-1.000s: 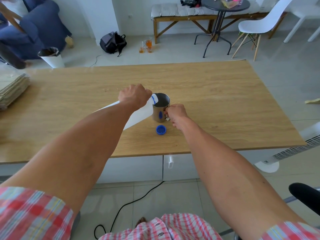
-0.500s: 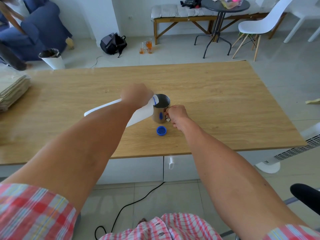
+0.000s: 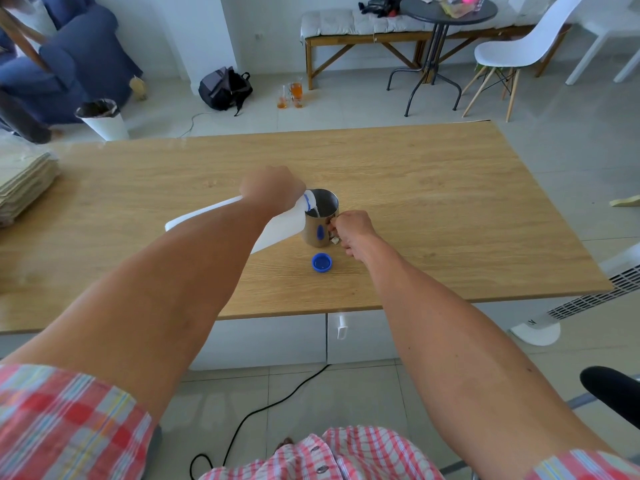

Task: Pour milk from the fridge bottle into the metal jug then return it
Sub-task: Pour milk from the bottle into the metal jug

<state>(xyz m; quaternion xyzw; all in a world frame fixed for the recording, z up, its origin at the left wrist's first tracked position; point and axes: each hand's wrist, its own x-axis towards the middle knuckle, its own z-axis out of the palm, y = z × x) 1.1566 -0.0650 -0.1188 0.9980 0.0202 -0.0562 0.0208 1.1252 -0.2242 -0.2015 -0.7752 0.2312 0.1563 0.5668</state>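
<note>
- The white plastic milk bottle (image 3: pixel 280 225) is tipped steeply, its blue-ringed neck resting over the rim of the shiny round metal jug (image 3: pixel 320 218), which stands near the middle of the pale wooden worktop (image 3: pixel 450 209).
- A thin white stream of milk (image 3: pixel 316 211) runs from the neck down into the jug, so the pouring step is in hand; how full the jug is cannot be told.
- The left hand (image 3: pixel 272 187) has its fingers clamped round the bottle's upper body, near the neck.
- The right hand (image 3: pixel 353 230) has its fingers closed on the jug's handle, steadying it.
- The round blue bottle cap (image 3: pixel 322 262) lies on the worktop just in front of the jug.
- Next, I judge, the bottle must be righted without dripping, capped, and carried back to the fridge, which is not in view.
</note>
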